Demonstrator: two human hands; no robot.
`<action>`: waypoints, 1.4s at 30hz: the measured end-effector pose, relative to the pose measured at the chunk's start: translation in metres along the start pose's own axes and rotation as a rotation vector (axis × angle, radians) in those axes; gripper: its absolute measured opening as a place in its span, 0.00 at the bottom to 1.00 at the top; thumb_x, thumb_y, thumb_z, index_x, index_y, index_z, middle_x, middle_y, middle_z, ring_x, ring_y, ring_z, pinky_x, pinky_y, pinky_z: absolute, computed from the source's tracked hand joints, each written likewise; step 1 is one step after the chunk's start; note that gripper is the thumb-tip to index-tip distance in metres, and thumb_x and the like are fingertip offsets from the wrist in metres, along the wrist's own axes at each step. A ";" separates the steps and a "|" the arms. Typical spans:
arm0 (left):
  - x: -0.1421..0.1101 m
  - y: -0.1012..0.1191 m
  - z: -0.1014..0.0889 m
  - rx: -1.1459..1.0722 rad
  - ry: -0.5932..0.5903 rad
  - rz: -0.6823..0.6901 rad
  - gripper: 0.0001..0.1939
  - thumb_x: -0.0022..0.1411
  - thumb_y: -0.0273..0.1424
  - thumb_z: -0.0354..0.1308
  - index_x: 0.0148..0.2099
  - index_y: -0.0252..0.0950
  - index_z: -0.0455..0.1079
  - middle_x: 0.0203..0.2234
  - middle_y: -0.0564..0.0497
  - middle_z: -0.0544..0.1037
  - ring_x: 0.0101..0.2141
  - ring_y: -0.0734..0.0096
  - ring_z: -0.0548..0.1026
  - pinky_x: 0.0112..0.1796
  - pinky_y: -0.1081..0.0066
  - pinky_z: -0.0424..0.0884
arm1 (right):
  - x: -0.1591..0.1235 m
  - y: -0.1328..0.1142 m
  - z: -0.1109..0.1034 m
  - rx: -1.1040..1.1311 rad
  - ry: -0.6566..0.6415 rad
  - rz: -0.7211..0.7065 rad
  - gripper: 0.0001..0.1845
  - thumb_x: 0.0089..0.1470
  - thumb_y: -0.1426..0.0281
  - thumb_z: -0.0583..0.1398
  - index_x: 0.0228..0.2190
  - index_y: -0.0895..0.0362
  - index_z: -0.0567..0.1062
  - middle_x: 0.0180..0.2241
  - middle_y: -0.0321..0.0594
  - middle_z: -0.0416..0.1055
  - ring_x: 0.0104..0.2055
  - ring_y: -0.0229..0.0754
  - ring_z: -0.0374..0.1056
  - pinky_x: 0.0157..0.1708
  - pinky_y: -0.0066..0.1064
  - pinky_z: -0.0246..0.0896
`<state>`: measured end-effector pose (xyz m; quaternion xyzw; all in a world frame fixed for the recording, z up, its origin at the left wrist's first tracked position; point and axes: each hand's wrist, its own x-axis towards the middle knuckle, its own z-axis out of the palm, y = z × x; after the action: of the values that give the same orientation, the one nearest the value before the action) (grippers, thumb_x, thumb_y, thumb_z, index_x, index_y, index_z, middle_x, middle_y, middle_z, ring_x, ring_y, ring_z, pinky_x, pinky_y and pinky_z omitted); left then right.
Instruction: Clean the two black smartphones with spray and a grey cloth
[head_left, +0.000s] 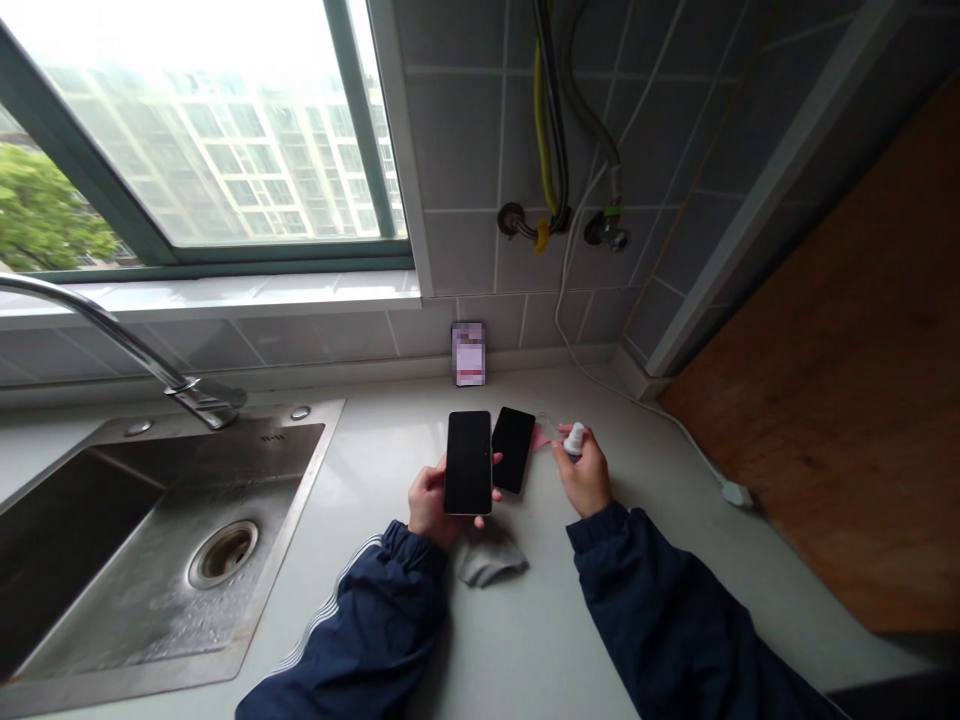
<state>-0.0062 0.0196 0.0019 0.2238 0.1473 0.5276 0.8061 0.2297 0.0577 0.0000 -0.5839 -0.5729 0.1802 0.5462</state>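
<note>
Head view looks down at a black phone (468, 462) held up in the left hand (431, 503). Its dark screen faces up. The hand grips it from below, and the fingertips (496, 460) curl around its right edge. The right hand (583, 472) pinches a small white bottle (574, 438) with its top pointing up. The two hands are apart and do not touch.

A second black phone (513, 450) lies on the counter between the hands, just beside the held phone, and sits at a slant. A small pink piece (540, 436) pokes out by its right side. A thin clear strip (547, 425) lies near the bottle, but it is too faint to tell what it is. A soft grey cloth (491, 556) lies on the pale counter (525, 660) just below the left hand. Both arms wear dark blue sleeves (660, 590).

To the left is a steel sink (300, 470) with a round drain (223, 553) and a curved tap (112, 325). A small blurred card (469, 354) leans on the tiled wall (457, 130). A white cable (570, 340) runs along the counter to a plug (736, 493). A wooden board (840, 400) stands at the right, and a window (210, 130) shows a tall building.
</note>
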 end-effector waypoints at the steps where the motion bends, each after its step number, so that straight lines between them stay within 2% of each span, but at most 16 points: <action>1: 0.000 0.001 0.000 -0.005 0.010 -0.003 0.36 0.62 0.36 0.46 0.71 0.31 0.52 0.55 0.28 0.74 0.35 0.42 0.81 0.17 0.62 0.74 | 0.000 0.000 0.000 0.000 0.002 -0.006 0.13 0.55 0.59 0.60 0.39 0.55 0.72 0.32 0.39 0.73 0.33 0.44 0.70 0.37 0.35 0.65; 7: 0.000 0.004 0.001 -0.048 0.087 -0.023 0.37 0.61 0.36 0.49 0.70 0.28 0.56 0.55 0.29 0.74 0.32 0.49 0.80 0.14 0.66 0.71 | -0.004 -0.006 0.000 0.002 -0.012 -0.045 0.09 0.56 0.62 0.60 0.34 0.55 0.73 0.31 0.37 0.73 0.32 0.42 0.69 0.35 0.32 0.64; 11: 0.000 0.005 0.003 -0.063 0.068 -0.050 0.36 0.60 0.38 0.50 0.68 0.28 0.59 0.53 0.32 0.76 0.30 0.52 0.80 0.13 0.68 0.69 | -0.003 -0.005 -0.001 0.013 0.034 -0.085 0.13 0.55 0.63 0.61 0.41 0.55 0.73 0.32 0.38 0.72 0.33 0.43 0.70 0.37 0.34 0.66; 14: 0.000 0.004 0.004 -0.052 0.045 -0.052 0.35 0.61 0.38 0.49 0.67 0.28 0.60 0.53 0.32 0.76 0.31 0.51 0.79 0.14 0.68 0.69 | -0.001 -0.006 -0.003 0.009 0.077 -0.126 0.16 0.55 0.64 0.62 0.45 0.56 0.72 0.37 0.41 0.73 0.38 0.46 0.70 0.42 0.38 0.67; 18: 0.001 0.001 0.002 -0.030 0.037 -0.033 0.35 0.62 0.38 0.48 0.69 0.27 0.57 0.54 0.29 0.74 0.32 0.49 0.80 0.15 0.66 0.70 | -0.004 -0.023 -0.011 -0.072 0.222 -0.356 0.21 0.55 0.66 0.62 0.50 0.56 0.69 0.49 0.50 0.69 0.53 0.55 0.66 0.54 0.51 0.62; 21: 0.002 0.000 0.000 -0.026 0.006 -0.027 0.33 0.63 0.39 0.47 0.66 0.25 0.62 0.56 0.29 0.73 0.35 0.47 0.80 0.18 0.66 0.72 | -0.019 -0.043 -0.015 -0.091 0.208 -0.535 0.23 0.55 0.71 0.62 0.52 0.52 0.68 0.53 0.51 0.67 0.57 0.58 0.64 0.56 0.57 0.61; 23: 0.003 0.001 0.001 -0.021 -0.003 -0.010 0.32 0.64 0.40 0.47 0.62 0.23 0.66 0.58 0.30 0.72 0.37 0.47 0.80 0.20 0.65 0.73 | -0.032 -0.052 -0.015 -0.051 0.134 -0.583 0.22 0.54 0.72 0.62 0.51 0.50 0.70 0.52 0.49 0.68 0.55 0.58 0.66 0.53 0.56 0.64; 24: 0.003 0.001 0.002 -0.016 0.003 -0.003 0.32 0.65 0.41 0.46 0.61 0.23 0.67 0.58 0.30 0.71 0.38 0.47 0.79 0.22 0.65 0.74 | -0.038 -0.055 -0.013 -0.012 0.041 -0.599 0.21 0.55 0.73 0.62 0.50 0.49 0.71 0.50 0.47 0.70 0.52 0.57 0.68 0.50 0.54 0.66; 26: 0.003 0.002 0.004 0.003 0.036 0.008 0.33 0.67 0.46 0.45 0.60 0.24 0.68 0.58 0.30 0.72 0.39 0.47 0.79 0.23 0.64 0.75 | -0.047 -0.056 -0.009 0.059 -0.214 -0.579 0.14 0.58 0.73 0.60 0.45 0.48 0.74 0.41 0.43 0.74 0.42 0.51 0.71 0.43 0.47 0.69; 29: 0.002 0.003 0.008 0.036 0.097 0.009 0.38 0.69 0.53 0.42 0.59 0.23 0.69 0.55 0.28 0.74 0.38 0.49 0.79 0.24 0.62 0.75 | -0.051 -0.053 -0.002 0.045 -0.613 -0.535 0.07 0.62 0.68 0.58 0.40 0.51 0.76 0.29 0.39 0.72 0.29 0.44 0.68 0.33 0.37 0.66; 30: 0.002 0.003 0.009 0.042 0.107 0.008 0.39 0.69 0.53 0.41 0.59 0.22 0.69 0.55 0.28 0.74 0.37 0.51 0.79 0.24 0.63 0.75 | -0.051 -0.051 0.000 0.011 -0.728 -0.524 0.07 0.62 0.64 0.60 0.40 0.52 0.77 0.29 0.39 0.72 0.27 0.43 0.67 0.31 0.36 0.65; 32: 0.003 0.002 0.009 0.043 0.108 0.006 0.38 0.69 0.53 0.41 0.59 0.22 0.69 0.54 0.28 0.74 0.37 0.52 0.79 0.24 0.63 0.75 | -0.050 -0.050 0.001 -0.068 -0.906 -0.517 0.17 0.56 0.55 0.66 0.41 0.54 0.78 0.33 0.40 0.74 0.29 0.43 0.69 0.32 0.34 0.65; 34: 0.003 0.002 0.008 0.035 0.096 0.006 0.38 0.69 0.53 0.41 0.59 0.23 0.69 0.55 0.29 0.74 0.37 0.52 0.79 0.23 0.63 0.75 | -0.050 -0.050 0.001 -0.122 -1.000 -0.521 0.28 0.45 0.50 0.71 0.43 0.53 0.79 0.39 0.42 0.76 0.35 0.46 0.73 0.35 0.33 0.67; 36: 0.004 0.001 0.006 0.027 0.077 0.001 0.39 0.69 0.54 0.41 0.60 0.24 0.68 0.55 0.28 0.73 0.37 0.51 0.79 0.24 0.62 0.76 | -0.051 -0.049 0.001 -0.148 -1.041 -0.527 0.29 0.41 0.52 0.74 0.43 0.52 0.79 0.45 0.43 0.75 0.41 0.48 0.74 0.39 0.33 0.68; 40: 0.004 0.001 0.007 0.033 0.061 0.002 0.41 0.68 0.56 0.40 0.58 0.23 0.70 0.55 0.27 0.73 0.37 0.51 0.79 0.23 0.62 0.75 | -0.055 -0.047 0.002 -0.097 -1.055 -0.506 0.08 0.53 0.67 0.68 0.38 0.51 0.82 0.42 0.40 0.75 0.41 0.45 0.74 0.41 0.30 0.67; 42: 0.004 0.001 0.009 0.042 0.071 0.013 0.41 0.68 0.57 0.40 0.57 0.24 0.71 0.55 0.28 0.73 0.37 0.51 0.79 0.23 0.62 0.75 | -0.055 -0.047 0.003 0.014 -1.030 -0.486 0.05 0.56 0.70 0.65 0.36 0.53 0.82 0.37 0.40 0.74 0.39 0.43 0.73 0.40 0.29 0.66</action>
<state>-0.0010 0.0219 0.0105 0.2229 0.1854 0.5372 0.7921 0.1898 -0.0002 0.0163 -0.2684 -0.8821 0.3144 0.2259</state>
